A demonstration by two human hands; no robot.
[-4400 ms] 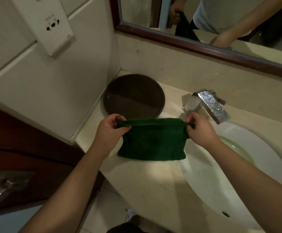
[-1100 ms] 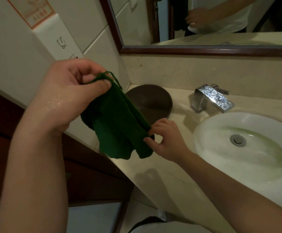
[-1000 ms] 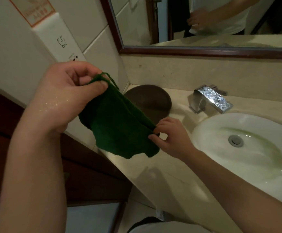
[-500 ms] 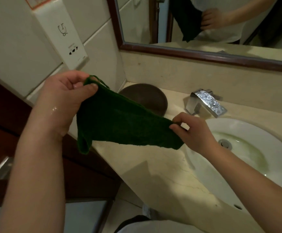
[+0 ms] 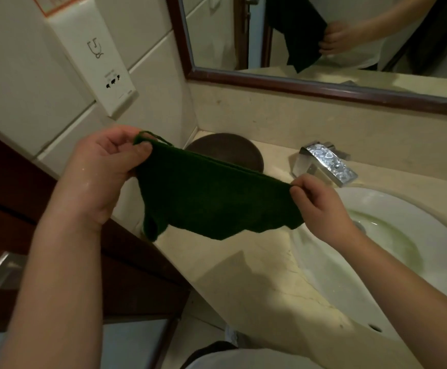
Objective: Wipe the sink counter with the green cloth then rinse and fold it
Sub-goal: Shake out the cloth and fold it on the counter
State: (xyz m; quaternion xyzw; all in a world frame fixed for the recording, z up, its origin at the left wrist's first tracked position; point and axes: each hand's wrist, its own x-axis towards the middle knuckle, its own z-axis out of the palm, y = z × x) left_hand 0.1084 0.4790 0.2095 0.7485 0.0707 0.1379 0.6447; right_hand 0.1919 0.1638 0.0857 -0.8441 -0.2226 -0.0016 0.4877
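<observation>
Green cloth (image 5: 217,201) held stretched in the air above the counter (image 5: 257,283).

The left hand (image 5: 102,177) pinches its upper left corner by the small loop, and the right hand (image 5: 321,206) pinches the upper right corner, so the top edge runs taut between them. The cloth hangs in front of a dark round tray (image 5: 227,150), left of the sink (image 5: 408,235) and faucet (image 5: 326,163).

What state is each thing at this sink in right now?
green cloth, held up in the air, stretched between both hands.
left hand, pinching one top corner.
right hand, pinching the other top corner.
faucet, off, no water running.
brown round tray, flat on the counter.
</observation>
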